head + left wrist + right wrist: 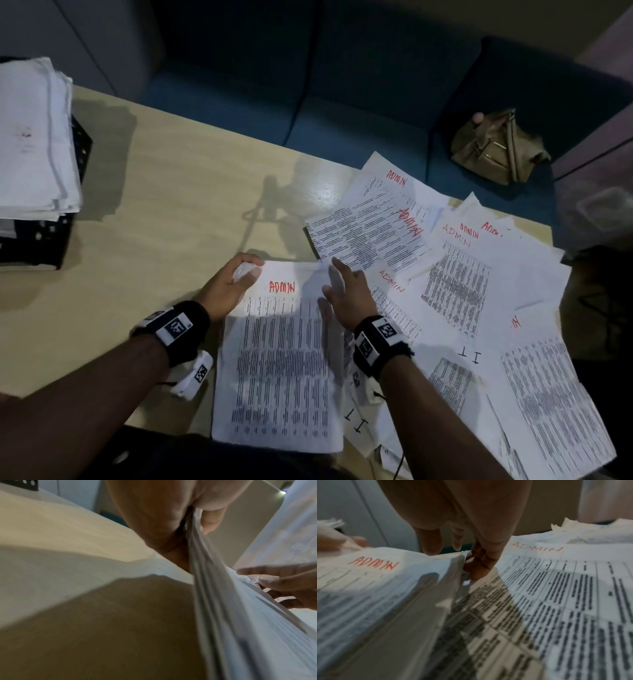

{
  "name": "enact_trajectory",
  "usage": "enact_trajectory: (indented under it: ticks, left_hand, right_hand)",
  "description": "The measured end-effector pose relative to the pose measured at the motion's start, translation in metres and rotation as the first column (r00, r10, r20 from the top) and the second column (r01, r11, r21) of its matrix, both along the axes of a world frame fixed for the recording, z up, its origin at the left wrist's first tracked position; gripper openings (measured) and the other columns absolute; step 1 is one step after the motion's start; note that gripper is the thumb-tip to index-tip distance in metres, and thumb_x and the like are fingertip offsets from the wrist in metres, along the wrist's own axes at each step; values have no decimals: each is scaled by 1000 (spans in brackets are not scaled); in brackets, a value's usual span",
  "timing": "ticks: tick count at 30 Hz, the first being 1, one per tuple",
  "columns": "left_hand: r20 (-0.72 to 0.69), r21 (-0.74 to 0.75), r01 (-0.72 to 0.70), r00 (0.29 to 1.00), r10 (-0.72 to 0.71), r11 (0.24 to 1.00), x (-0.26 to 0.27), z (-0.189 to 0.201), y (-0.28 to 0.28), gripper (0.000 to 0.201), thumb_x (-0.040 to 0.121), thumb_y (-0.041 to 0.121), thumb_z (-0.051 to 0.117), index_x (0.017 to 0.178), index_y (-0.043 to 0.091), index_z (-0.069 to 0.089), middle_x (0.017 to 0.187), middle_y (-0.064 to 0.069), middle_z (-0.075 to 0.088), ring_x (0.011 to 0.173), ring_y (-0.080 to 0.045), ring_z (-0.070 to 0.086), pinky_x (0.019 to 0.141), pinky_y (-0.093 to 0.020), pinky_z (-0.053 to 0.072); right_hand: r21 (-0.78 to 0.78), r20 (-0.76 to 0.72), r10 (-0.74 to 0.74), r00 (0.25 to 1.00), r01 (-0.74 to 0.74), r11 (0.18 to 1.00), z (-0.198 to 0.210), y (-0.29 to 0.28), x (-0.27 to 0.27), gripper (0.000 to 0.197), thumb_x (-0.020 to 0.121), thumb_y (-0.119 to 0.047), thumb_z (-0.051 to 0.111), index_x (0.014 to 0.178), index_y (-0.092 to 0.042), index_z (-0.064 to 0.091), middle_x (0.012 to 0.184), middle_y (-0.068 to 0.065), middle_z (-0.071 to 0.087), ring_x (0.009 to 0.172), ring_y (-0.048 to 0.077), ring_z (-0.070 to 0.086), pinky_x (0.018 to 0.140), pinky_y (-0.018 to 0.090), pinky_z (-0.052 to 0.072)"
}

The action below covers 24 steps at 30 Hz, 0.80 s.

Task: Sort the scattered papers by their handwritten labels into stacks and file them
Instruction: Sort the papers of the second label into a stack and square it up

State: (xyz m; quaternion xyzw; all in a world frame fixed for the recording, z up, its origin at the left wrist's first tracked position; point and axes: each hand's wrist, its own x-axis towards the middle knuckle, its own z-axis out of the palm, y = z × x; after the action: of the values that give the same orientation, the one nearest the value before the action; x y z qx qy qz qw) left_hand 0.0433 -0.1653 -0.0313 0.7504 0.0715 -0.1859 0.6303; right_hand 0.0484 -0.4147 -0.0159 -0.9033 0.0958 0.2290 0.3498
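A stack of printed sheets marked ADMIN point(279, 359) in red lies at the table's near edge. My left hand point(236, 281) grips its upper left corner, thumb on top; the left wrist view shows the sheet edges point(202, 555) pinched between thumb and fingers. My right hand point(342, 291) lies with straight fingers along the stack's right edge, fingertips point(476, 573) down between the stack point(385, 588) and another ADMIN sheet point(556, 588). To the right, scattered papers point(459, 274) overlap, most labelled ADMIN, some labelled IT point(471, 356).
A black tray point(41, 240) heaped with white papers point(30, 137) stands at the table's left. A tan bag point(496, 147) sits on the dark blue sofa point(308, 102) behind the table. Bare wooden tabletop point(154, 205) stretches between the tray and the stack.
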Motion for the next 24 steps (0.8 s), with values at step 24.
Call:
enact_trajectory:
  ticks: [24]
  left_hand:
    - [-101, 407, 10, 994, 34, 913, 35, 10, 10, 45, 90, 5, 59, 133, 15, 52, 119, 2, 58, 98, -22, 58, 80, -25, 42]
  right_hand:
    - [-551, -44, -137, 990, 91, 829, -17, -148, -48, 49, 84, -38, 65, 128, -25, 48, 128, 3, 54, 119, 27, 50, 104, 44, 35]
